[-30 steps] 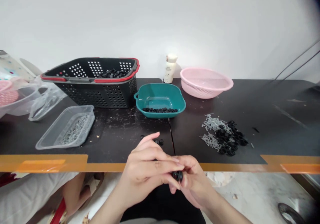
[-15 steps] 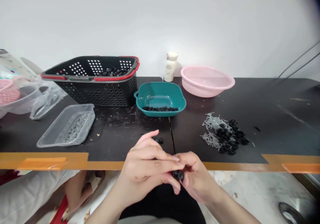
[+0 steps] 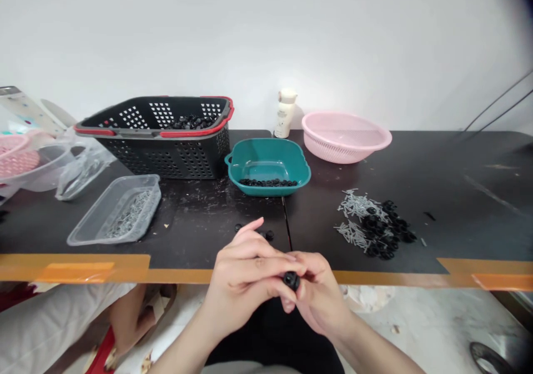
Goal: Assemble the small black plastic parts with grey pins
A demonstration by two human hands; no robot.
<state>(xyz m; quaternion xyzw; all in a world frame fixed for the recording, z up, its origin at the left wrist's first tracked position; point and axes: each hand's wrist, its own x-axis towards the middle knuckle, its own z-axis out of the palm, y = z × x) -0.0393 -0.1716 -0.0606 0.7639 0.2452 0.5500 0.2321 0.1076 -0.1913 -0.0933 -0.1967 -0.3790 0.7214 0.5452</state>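
Note:
A small round black plastic part (image 3: 291, 280) is pinched between the fingertips of both hands, just over the table's front edge. My left hand (image 3: 250, 277) grips it from the left with thumb and fingers, its little finger raised. On the other side, my right hand (image 3: 318, 285) closes on it with thumb and forefinger. Fingers hide much of the part. Behind my left hand lie a few loose black parts (image 3: 268, 234). To the right rests a pile of black parts (image 3: 385, 229) mixed with grey metal pins (image 3: 358, 204).
A teal basin (image 3: 268, 160) holds black parts. Left of it stand a black basket (image 3: 175, 154) with more parts and a clear tray (image 3: 95, 207) of pins. A pink colander (image 3: 345, 135) and cream bottle (image 3: 285, 113) stand behind. Another person's leg (image 3: 129, 313) shows below left.
Both hands have turned the black part, so its round end now faces up toward me. It sits slightly higher, and my left thumb has drawn in against it.

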